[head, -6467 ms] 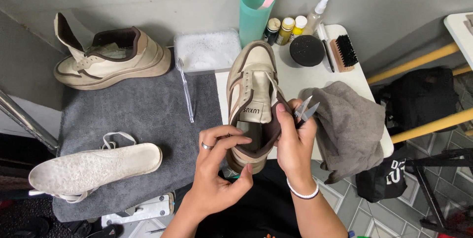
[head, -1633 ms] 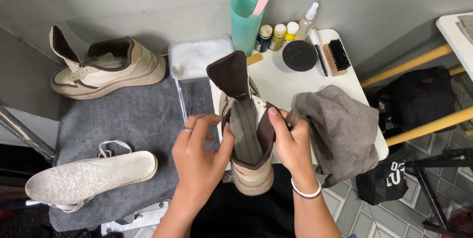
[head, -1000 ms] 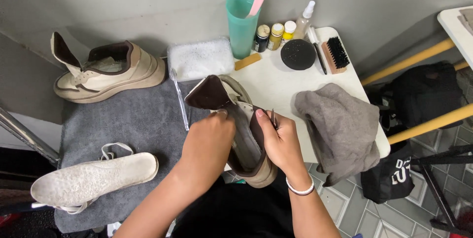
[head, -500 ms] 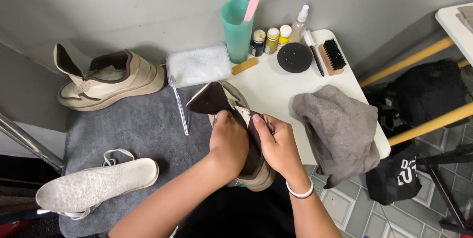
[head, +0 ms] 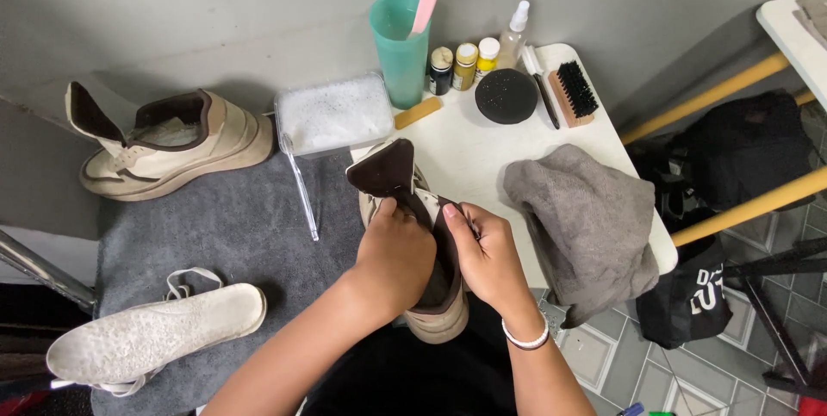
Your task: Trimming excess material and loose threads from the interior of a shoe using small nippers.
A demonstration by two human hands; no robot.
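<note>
The left hand (head: 394,252) is curling into the mouth of a beige sneaker (head: 431,295), fingers hidden inside, so their grip cannot be told. The right hand (head: 487,252) is pinching the shoe's dark brown collar edge between thumb and fingers. The sneaker is lying at the near edge of a white table (head: 465,149), its suede-like brown tongue (head: 385,170) standing up. A rumpled grey cloth (head: 594,218) is lying just beside it. A second sneaker (head: 168,145) is resting on a fuzzy grey mat (head: 224,226).
</note>
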